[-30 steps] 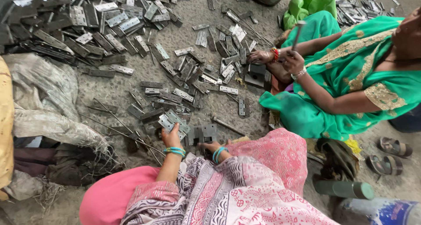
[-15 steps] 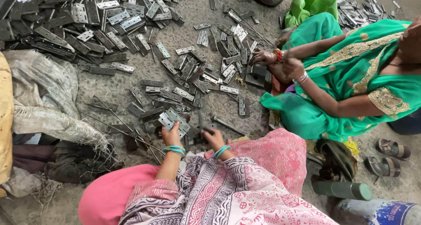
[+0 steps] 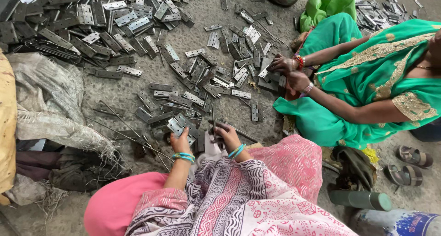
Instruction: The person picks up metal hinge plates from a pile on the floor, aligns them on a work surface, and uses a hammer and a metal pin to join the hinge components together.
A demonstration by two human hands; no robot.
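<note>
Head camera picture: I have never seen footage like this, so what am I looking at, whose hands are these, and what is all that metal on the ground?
There is no machine here. The picture comes from a camera worn on a person's head, looking down at their own two bare hands and patterned pink clothing. The left hand holds a flat silver metal hinge with screw holes. The right hand grips a thin metal rod that stands nearly upright. Both wrists carry turquoise bangles.

The rough concrete floor is strewn with many more hinges, with a dense heap of hinges at upper left and loose long rods among them. A grey woven sack lies at the left.

Opposite sits a co-worker in green, whose hands rest on hinges as well. Sandals lie at the right.
</note>
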